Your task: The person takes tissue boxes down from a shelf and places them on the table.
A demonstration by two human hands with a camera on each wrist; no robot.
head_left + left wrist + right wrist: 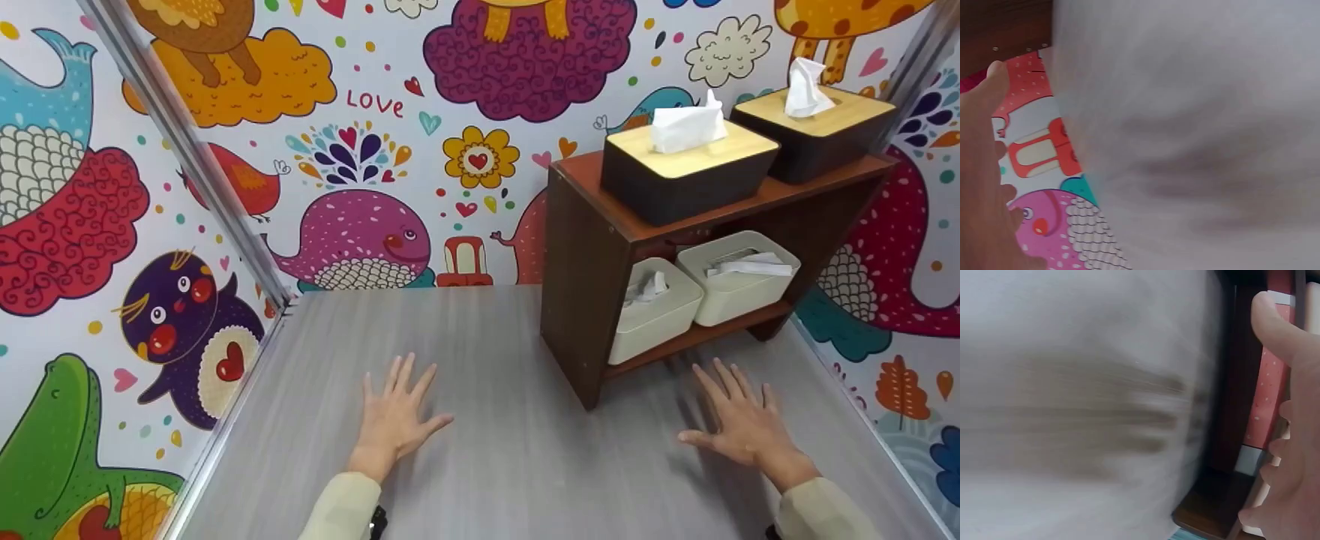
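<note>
My left hand (396,421) is spread palm down over the left part of the grey tabletop (480,465), fingers straight, nothing in it. On the right, my right hand (742,427) is likewise spread and holds nothing, just in front of a brown wooden shelf (577,277). Two black tissue boxes with light wood lids stand on top, a nearer one (690,176) and a farther one (814,139), each with white tissue sticking out. On the lower board sit two cream tissue boxes, the left one (656,319) and the right one (739,289). Both wrist views show straight fingers above the tabletop.
Behind the table rises a wall (480,210) covered in colourful cartoon animals. A similar panel (187,300) with a metal edge borders the left side, and another (900,300) the right. The shelf's front left corner juts out between the hands.
</note>
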